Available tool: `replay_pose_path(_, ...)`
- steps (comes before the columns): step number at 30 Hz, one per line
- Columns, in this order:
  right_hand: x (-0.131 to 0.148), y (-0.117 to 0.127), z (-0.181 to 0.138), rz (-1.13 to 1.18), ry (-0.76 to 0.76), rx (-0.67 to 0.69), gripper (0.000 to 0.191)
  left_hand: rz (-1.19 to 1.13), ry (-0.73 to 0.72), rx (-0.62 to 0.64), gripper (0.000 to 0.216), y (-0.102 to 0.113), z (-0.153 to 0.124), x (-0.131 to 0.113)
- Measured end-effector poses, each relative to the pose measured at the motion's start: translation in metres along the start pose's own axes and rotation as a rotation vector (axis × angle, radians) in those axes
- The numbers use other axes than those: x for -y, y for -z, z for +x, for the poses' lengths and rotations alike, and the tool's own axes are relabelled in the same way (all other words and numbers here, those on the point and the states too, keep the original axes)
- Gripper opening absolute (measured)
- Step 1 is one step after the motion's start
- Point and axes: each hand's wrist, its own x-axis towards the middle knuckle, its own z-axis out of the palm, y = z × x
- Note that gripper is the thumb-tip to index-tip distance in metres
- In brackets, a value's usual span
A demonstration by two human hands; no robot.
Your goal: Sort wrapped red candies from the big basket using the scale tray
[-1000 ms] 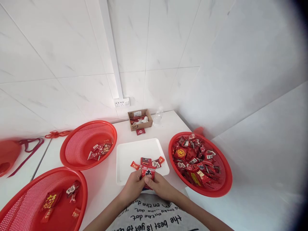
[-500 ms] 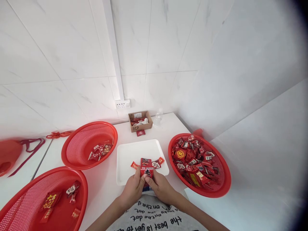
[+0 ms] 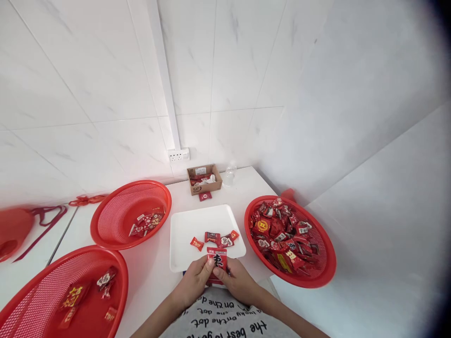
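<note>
My left hand point(image 3: 194, 283) and my right hand point(image 3: 238, 283) both pinch one red packet point(image 3: 216, 263) with a black character on it, held over the near edge of a white tray point(image 3: 197, 224). Several small red sweets point(image 3: 213, 238) lie on the tray just beyond the packet. A red basket point(image 3: 324, 265) heaped with red wrapped sweets stands to the right of my right hand. Left of my left hand stand two red baskets, one near point(image 3: 42, 281) and one farther back point(image 3: 116, 211), each holding a few packets.
A small cardboard box point(image 3: 204, 179) with red packets sits at the back by the tiled wall, a red packet point(image 3: 205, 196) in front of it and a clear glass point(image 3: 229, 175) beside it. A wall socket point(image 3: 178, 154) is above. Red cords point(image 3: 82, 201) lie at the far left.
Both hands have drawn the red packet back toward me, off the sweets on the tray. The camera has tilted slightly.
</note>
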Motion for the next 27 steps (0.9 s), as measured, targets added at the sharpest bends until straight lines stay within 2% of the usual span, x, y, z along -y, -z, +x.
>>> replay_pose_path(6, 0.004, 0.001, -0.001, 0.027, -0.003, -0.029, 0.033, -0.070, -0.015, 0.077, 0.044, -0.001, -0.002, -0.003)
replay_pose_path(10, 0.004, 0.001, -0.002, 0.019, 0.038, -0.034, 0.029, -0.060, -0.014, 0.073, 0.044, -0.003, -0.001, -0.001)
replay_pose_path(22, 0.003, 0.000, 0.000, 0.074, 0.016, -0.017, 0.031, -0.158, -0.038, 0.105, 0.047, -0.004, 0.001, -0.004)
replay_pose_path(27, -0.007, -0.002, 0.002, 0.083, -0.004, -0.080, 0.037, -0.163, -0.051, 0.133, 0.046, -0.004, 0.003, 0.004)
